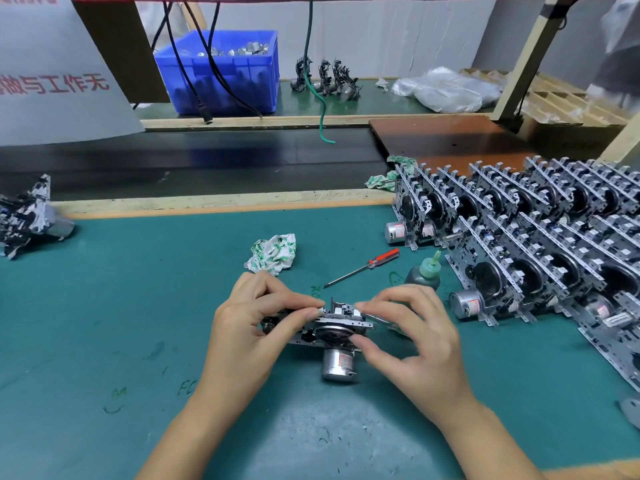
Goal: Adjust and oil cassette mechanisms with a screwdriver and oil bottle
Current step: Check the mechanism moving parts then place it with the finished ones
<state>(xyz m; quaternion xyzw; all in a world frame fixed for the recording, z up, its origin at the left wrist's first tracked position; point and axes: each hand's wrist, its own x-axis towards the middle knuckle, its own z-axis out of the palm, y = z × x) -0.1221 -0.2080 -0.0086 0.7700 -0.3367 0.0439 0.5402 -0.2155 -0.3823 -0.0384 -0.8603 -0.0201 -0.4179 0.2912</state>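
Observation:
A cassette mechanism (337, 329) with a black flywheel and a silver motor (337, 367) underneath is held over the green mat (138, 306). My left hand (256, 320) grips its left end, fingertips pinching the top edge. My right hand (412, 337) pinches its right end, thumb on the flywheel side. A thin metal piece pokes out under my right fingers; what it is I cannot tell. A red-handled screwdriver (363, 266) lies on the mat behind the hands. The dark oil bottle (424, 273) with a green nozzle stands just right of it.
Rows of cassette mechanisms (536, 237) lean stacked at the right. A crumpled green-print rag (273, 252) lies behind my left hand, another mechanism (27, 216) sits far left. A conveyor belt (207, 157), a blue crate (221, 71) and hanging cables run beyond.

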